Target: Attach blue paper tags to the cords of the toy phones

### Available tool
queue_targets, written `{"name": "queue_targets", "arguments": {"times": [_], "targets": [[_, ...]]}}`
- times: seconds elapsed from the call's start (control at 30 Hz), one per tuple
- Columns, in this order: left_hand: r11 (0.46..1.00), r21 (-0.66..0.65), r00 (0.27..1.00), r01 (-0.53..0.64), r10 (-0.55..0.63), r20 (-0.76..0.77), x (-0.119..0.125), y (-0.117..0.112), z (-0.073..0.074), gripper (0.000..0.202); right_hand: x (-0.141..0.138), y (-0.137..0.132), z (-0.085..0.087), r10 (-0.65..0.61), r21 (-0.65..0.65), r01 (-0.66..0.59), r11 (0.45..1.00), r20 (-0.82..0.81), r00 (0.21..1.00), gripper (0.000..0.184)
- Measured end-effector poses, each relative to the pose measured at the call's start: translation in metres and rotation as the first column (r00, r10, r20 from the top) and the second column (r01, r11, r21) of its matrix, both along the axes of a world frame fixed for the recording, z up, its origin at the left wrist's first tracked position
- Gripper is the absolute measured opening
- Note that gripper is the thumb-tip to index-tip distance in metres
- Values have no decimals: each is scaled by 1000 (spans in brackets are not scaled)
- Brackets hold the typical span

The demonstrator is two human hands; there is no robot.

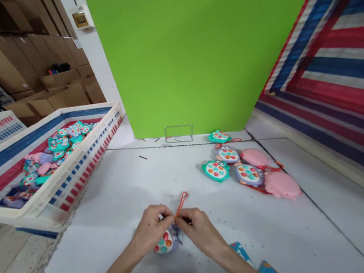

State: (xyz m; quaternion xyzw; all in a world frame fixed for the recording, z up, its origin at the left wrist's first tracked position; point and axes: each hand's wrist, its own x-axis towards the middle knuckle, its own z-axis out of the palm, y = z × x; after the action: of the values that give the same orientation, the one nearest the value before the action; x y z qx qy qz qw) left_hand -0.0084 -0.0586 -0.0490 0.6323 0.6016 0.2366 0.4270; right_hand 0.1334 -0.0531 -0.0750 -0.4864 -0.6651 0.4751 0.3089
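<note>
A small purple animal-shaped toy (165,244) with coloured round buttons lies on the white table, partly hidden under my left hand (153,229). An orange cord loop (182,200) sticks up from between my fingertips, above the toy's head. My left hand pinches the base of this cord with thumb and forefinger. From the other side, my right hand (199,229) is closed in a pinch on the same cord, its fingertips nearly touching the left ones. Blue printed cards (242,254) lie near my right forearm, partly covered by it.
Several green, purple and pink toys (248,174) with orange cords lie at the right. At left stands a white crate (49,210) filled with similar toys. A green panel (182,52) rises behind the table (115,199), a wire holder (179,134) at its foot. Striped fabric (343,81) borders the right.
</note>
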Motion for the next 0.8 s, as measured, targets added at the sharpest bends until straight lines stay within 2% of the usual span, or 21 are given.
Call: {"name": "queue_targets", "arguments": {"times": [0.13,0.3,0.43,0.67,0.8], "targets": [[999,3,996,-49,49,79,-2,-6,-2,19,-5,-10,-8,-56,47,58,997,-49,997,28],[983,-69,958,-171,182,221,-8,-11,-13,21,-7,-18,-20,-40,85,47,995,-84,996,28],[989,-67,965,-135,147,218,-8,-10,-20,16,-6,-19,-25,-19,115,27,993,-70,997,26],[992,-25,968,-121,124,220,-2,-13,-21,17,0,-22,-22,1,132,1,991,-11,1000,34],[989,-4,964,-150,147,220,3,-17,-25,18,9,-26,-20,13,128,-16,992,27,1000,28]]}}
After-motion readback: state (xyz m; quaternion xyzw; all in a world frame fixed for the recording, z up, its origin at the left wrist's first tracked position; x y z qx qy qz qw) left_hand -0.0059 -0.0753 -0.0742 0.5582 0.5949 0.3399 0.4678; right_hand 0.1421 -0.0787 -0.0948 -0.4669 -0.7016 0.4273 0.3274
